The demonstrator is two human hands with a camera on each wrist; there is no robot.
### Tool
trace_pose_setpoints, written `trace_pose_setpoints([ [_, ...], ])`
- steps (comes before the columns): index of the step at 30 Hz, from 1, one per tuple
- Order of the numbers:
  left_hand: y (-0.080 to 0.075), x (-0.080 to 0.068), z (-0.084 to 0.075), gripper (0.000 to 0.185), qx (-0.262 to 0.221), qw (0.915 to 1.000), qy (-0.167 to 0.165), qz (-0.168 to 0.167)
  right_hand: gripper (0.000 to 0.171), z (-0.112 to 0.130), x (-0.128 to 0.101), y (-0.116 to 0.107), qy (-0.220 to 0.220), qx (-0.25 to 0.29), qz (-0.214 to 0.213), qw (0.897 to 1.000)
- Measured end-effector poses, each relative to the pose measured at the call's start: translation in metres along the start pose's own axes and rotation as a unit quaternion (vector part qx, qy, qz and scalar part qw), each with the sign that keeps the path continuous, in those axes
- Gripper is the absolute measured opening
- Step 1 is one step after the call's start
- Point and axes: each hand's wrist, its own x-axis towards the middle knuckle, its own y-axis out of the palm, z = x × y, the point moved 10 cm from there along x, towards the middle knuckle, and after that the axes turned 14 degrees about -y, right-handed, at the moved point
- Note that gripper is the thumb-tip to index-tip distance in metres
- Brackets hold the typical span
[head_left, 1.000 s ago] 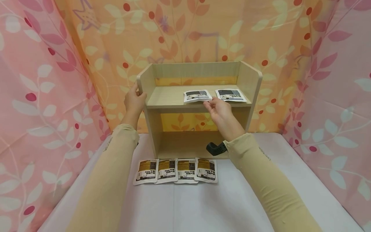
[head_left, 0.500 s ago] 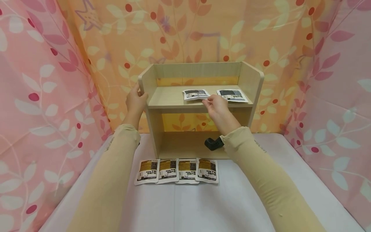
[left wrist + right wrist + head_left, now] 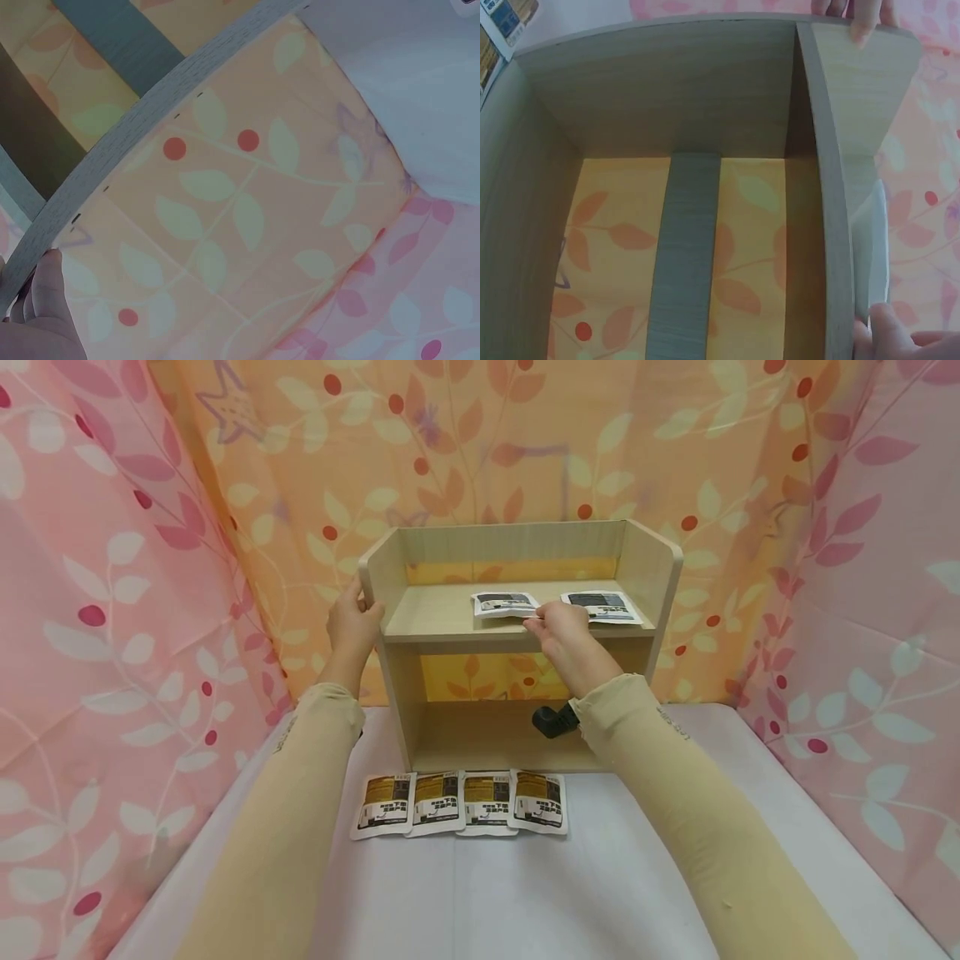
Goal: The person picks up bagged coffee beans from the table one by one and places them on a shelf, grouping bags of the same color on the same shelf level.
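A wooden shelf unit (image 3: 645,560) stands at the back of the white table (image 3: 525,902). My left hand (image 3: 351,620) grips the front top corner of its left side panel (image 3: 150,105); the fingers (image 3: 45,307) wrap the panel's edge. My right hand (image 3: 558,625) is at the front edge of the upper shelf and pinches the near right corner of a black-and-white packet (image 3: 504,603) lying flat there. A second such packet (image 3: 602,606) lies to its right. In the right wrist view only a thumb (image 3: 889,334) shows beside the shelf board's edge (image 3: 832,187).
Several yellow-and-black packets (image 3: 461,802) lie in a row on the table before the shelf. The lower compartment (image 3: 480,735) holds nothing. Patterned curtains (image 3: 112,610) close in the left, back and right. A black wrist strap (image 3: 553,721) shows under my right forearm.
My right hand has shifted the left packet slightly left and farther back on the upper shelf. The left hand has kept its grip on the side panel.
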Motion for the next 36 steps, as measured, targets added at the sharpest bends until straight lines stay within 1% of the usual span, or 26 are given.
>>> trace_pose_setpoints([
  [5,0.000,0.000,0.001,0.061,0.002,1.0000,0.001,-0.002,0.059,0.000,0.005,-0.008,-0.012,-0.029,-0.036,0.999],
  [8,0.001,0.000,0.001,0.061,0.001,1.0000,0.001,-0.002,0.061,0.000,0.006,-0.012,-0.015,-0.041,-0.051,0.998],
  [14,0.000,-0.002,0.000,0.060,0.008,1.0000,0.004,-0.003,0.064,-0.001,0.006,-0.013,-0.028,-0.022,-0.077,0.996],
  [19,-0.001,-0.002,-0.002,0.059,0.014,0.9998,0.010,-0.007,0.061,0.000,0.008,-0.009,-0.045,-0.010,-0.075,0.996],
  [22,-0.001,-0.002,-0.002,0.059,0.018,0.9998,0.010,-0.007,0.053,0.000,0.008,-0.010,-0.056,0.008,-0.078,0.995],
  [25,-0.002,-0.002,-0.002,0.059,0.016,0.9998,0.009,-0.007,0.041,0.002,0.007,-0.014,-0.077,0.011,-0.086,0.993],
  [30,-0.001,0.000,-0.001,0.059,0.012,0.9999,0.010,-0.005,0.032,0.004,0.006,-0.020,-0.110,-0.020,-0.114,0.987],
  [34,0.001,-0.001,0.000,0.059,0.010,0.9999,0.010,0.000,0.027,0.001,0.006,-0.021,-0.113,-0.040,-0.127,0.985],
  [36,0.001,-0.001,0.000,0.059,0.010,0.9999,0.010,0.000,0.029,0.001,0.006,-0.019,-0.112,-0.041,-0.126,0.985],
])
